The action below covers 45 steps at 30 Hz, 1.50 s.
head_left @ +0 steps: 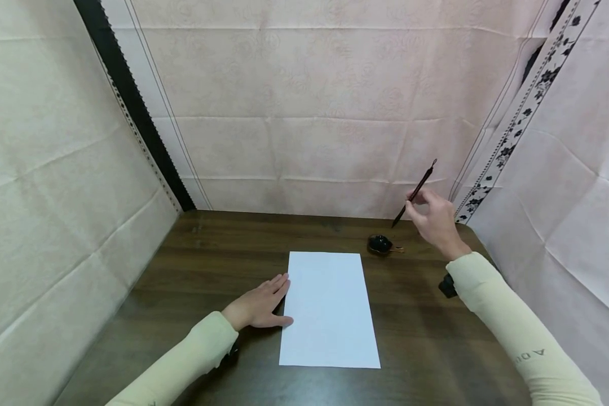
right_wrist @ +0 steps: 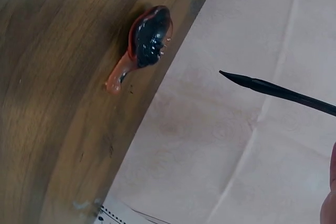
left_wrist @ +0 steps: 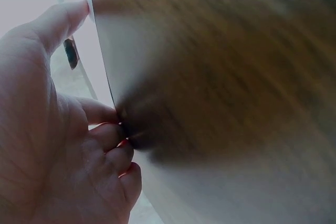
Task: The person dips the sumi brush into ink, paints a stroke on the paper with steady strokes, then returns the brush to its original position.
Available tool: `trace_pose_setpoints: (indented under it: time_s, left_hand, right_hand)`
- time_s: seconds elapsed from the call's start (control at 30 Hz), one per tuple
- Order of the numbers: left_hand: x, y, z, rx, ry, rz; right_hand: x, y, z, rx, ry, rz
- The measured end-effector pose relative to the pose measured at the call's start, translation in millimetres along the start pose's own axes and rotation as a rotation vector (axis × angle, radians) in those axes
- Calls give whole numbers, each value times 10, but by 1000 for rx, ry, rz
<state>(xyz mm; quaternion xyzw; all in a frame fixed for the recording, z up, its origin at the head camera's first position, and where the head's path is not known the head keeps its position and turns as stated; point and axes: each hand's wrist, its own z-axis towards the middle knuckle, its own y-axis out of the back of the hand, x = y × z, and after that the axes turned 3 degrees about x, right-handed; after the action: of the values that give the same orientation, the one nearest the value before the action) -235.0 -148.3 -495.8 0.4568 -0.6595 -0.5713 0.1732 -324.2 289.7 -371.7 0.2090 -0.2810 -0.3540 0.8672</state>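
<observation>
A blank white sheet of paper [head_left: 330,310] lies on the dark wooden table. My left hand [head_left: 261,304] rests at its left edge, thumb and fingertips touching the paper, fingers extended. In the left wrist view, the left hand's palm [left_wrist: 42,119] shows close up. My right hand [head_left: 433,220] pinches a dark writing brush [head_left: 420,186], tip pointing down and left. Below the tip stands a small reddish-brown spoon-shaped dish [right_wrist: 121,69] holding glossy black ink [right_wrist: 151,38]. The pointed black brush tip [right_wrist: 239,78] is apart from the dish. Only a sliver of the right fingers shows in the right wrist view.
The wooden table [head_left: 193,270] ends at a pale cloth backdrop [head_left: 284,146] behind it. Similar cloth hangs on the left [head_left: 56,169] and right [head_left: 563,197], with dark and floral borders. The ink dish sits right of the paper's top corner, near the back edge.
</observation>
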Motion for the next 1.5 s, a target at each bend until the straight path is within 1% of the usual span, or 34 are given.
trace_pose_setpoints:
  time_s: [0.13,0.4,0.67,1.03,1.17,1.3,1.5]
  left_hand:
    - [1,4,-4,-2,-10,-5]
    - [13,-4,16,5,-6,-5]
    - [0,0,11,19,7,-28]
    - [-27,15,4,23,17,-26]
    - [-28,25,7,24,19,-23]
    - [-11,15,13,16,13,-19]
    - [24,-4,20,7,7,-16]
  right_hand:
    - [-35,-72,-16,-3,-28,23]
    - [-94,-215,-88,1,-54,73]
    - [-132,-339,-229,37,-133,83]
    - [-206,-518,-416,44,-165,84]
    - [-210,-568,-465,66,-182,82]
    - [-202,-605,-509,95,-178,91]
    - [-212,-648,-551,102,-161,95]
